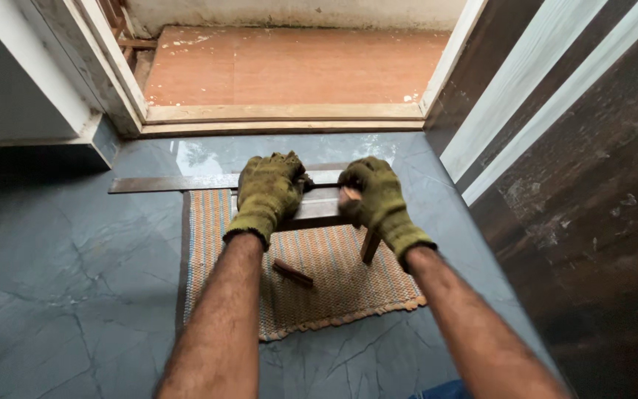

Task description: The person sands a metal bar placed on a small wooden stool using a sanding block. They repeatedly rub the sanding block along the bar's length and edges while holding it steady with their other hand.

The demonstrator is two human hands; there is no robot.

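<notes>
On the grey floor a long flat strip lies on the left, and its far end goes under the gloves. Next comes a striped mat with a small wood block lying on it. Above the mat stands a little wood stool. The left hand in a green glove presses flat on top of it, fingers curled over the edge. The right hand grips the stool's right end, just above one leg
</notes>
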